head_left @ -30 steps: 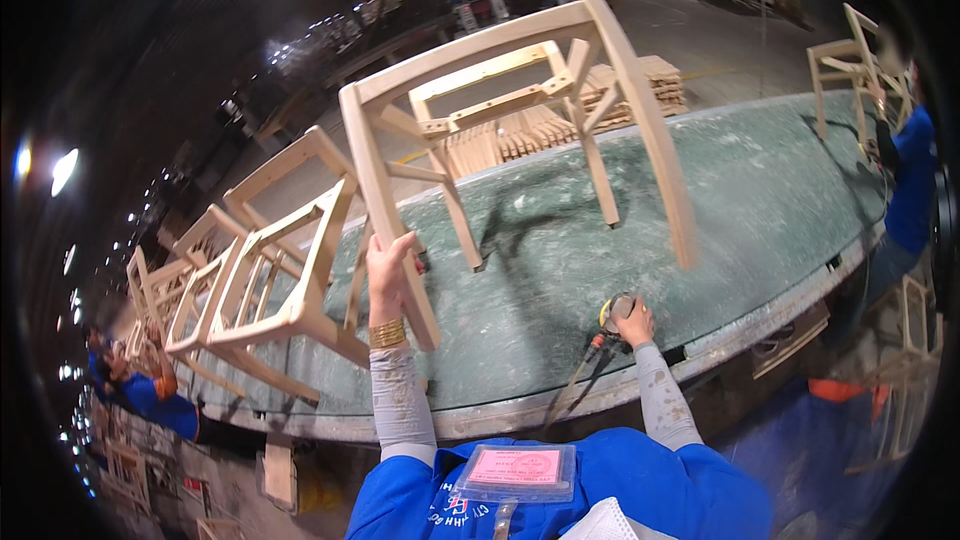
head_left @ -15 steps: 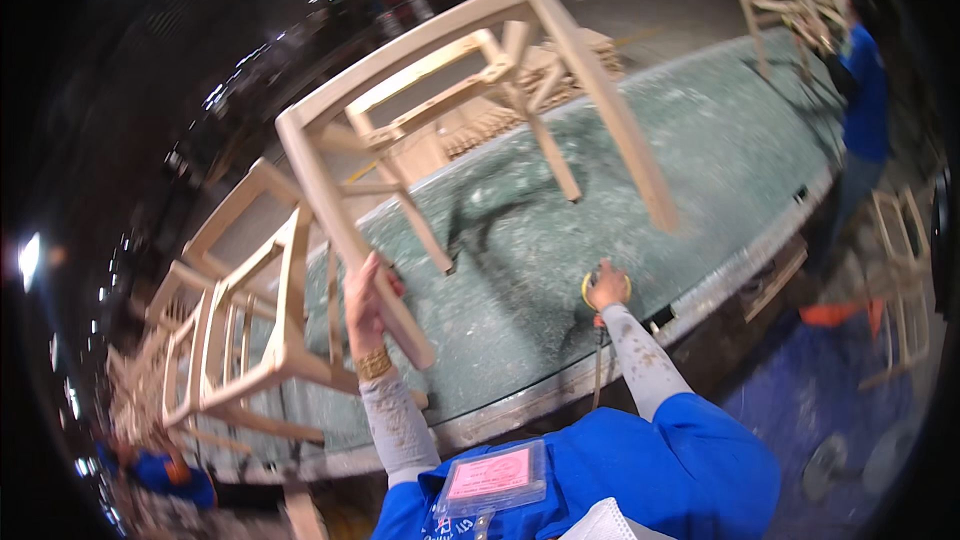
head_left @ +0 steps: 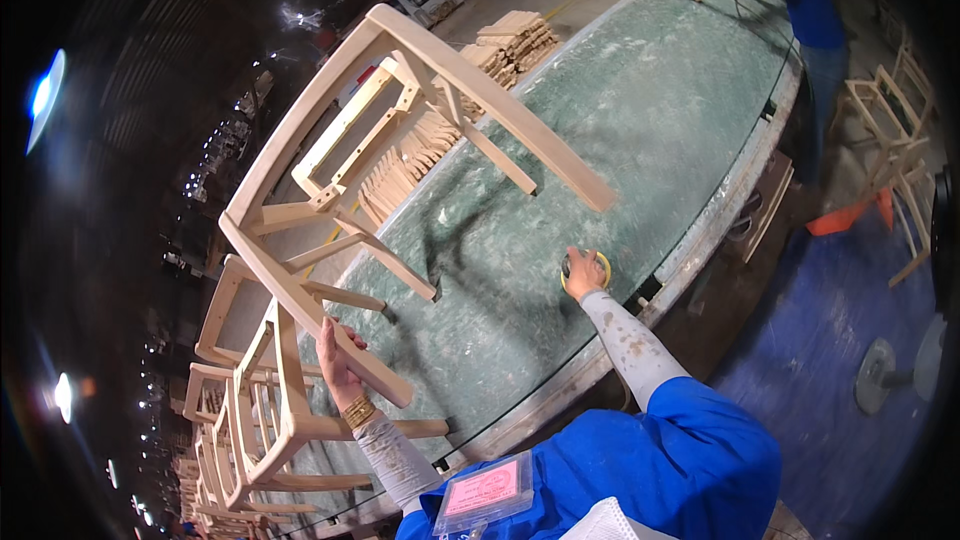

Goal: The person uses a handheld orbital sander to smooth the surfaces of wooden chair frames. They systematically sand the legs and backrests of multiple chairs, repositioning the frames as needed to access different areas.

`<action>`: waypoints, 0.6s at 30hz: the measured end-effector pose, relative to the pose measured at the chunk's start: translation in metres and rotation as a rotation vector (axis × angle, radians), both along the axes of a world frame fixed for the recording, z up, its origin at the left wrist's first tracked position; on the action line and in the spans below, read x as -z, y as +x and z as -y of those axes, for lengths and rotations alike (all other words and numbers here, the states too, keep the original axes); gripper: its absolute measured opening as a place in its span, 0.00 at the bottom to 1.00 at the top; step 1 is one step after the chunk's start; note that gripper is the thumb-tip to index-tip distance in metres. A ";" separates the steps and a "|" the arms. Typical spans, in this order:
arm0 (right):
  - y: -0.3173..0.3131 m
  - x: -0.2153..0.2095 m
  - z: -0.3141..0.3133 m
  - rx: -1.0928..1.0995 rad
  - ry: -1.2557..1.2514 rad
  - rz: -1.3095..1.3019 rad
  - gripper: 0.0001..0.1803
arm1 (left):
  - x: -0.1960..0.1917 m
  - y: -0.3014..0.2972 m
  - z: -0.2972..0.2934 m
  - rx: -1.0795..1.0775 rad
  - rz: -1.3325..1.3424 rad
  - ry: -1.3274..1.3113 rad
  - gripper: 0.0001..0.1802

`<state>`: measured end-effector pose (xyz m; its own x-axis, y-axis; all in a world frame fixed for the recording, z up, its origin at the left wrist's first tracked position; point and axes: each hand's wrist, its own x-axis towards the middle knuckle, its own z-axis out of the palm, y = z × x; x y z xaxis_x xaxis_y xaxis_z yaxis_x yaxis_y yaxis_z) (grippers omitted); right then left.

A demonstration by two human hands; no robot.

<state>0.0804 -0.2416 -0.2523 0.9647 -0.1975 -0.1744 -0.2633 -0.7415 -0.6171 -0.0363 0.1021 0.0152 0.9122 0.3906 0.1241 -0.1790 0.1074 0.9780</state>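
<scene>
A pale wooden chair frame [head_left: 490,105] stands tilted on the green worktable [head_left: 500,340], some of its legs resting on the top. My left hand [head_left: 340,365] is closed around the lower part of its near left leg, close to the table's front edge. To the right, my right hand [head_left: 584,276] is wrapped over a round, yellow-rimmed palm sander [head_left: 606,264], which is low over the tabletop and apart from the chair. The sander's underside is hidden.
More chair frames [head_left: 288,380] stand in a row at the left, close to my left forearm. Stacked wooden parts [head_left: 510,40] lie beyond the table's far edge. A co-worker in blue [head_left: 805,0] works at the far right end. Other chair frames [head_left: 880,110] stand at right.
The view has turned, so the chair frame and both hands sit further left in it. My left hand still grips the leg and my right hand still holds the sander.
</scene>
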 end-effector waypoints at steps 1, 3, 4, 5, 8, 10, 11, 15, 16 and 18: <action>0.000 0.000 0.000 -0.004 0.000 0.000 0.30 | 0.001 0.000 -0.002 -0.011 -0.007 -0.008 0.19; -0.002 -0.001 0.000 -0.006 0.000 0.004 0.29 | 0.002 0.000 -0.006 -0.021 -0.011 -0.032 0.19; -0.002 -0.002 0.002 -0.004 -0.006 0.011 0.29 | 0.002 0.000 -0.005 -0.015 -0.019 -0.024 0.19; -0.002 -0.002 0.003 -0.003 -0.012 0.019 0.29 | 0.002 0.001 -0.005 -0.009 -0.028 -0.015 0.19; -0.004 -0.003 0.009 -0.032 -0.012 0.036 0.31 | 0.000 0.001 -0.007 0.015 -0.036 -0.019 0.18; -0.006 -0.003 0.010 -0.054 -0.023 0.086 0.32 | 0.000 0.001 -0.010 0.017 -0.034 -0.028 0.18; -0.007 -0.003 0.010 -0.069 -0.028 0.116 0.33 | 0.000 0.000 -0.011 0.010 -0.032 -0.031 0.18; -0.009 -0.003 0.019 -0.053 0.037 0.137 0.33 | -0.006 0.006 0.001 -0.027 -0.038 0.023 0.17; -0.011 -0.002 0.018 -0.059 0.026 0.137 0.32 | -0.006 0.005 0.001 -0.020 -0.022 0.015 0.17; -0.008 -0.001 0.020 -0.066 0.003 0.136 0.32 | -0.007 0.008 0.003 0.002 0.010 -0.001 0.19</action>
<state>0.0727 -0.2619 -0.2514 0.9903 -0.1329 -0.0416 -0.1281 -0.7523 -0.6462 -0.0287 0.0993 0.0219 0.9116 0.3892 0.1327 -0.1883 0.1083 0.9761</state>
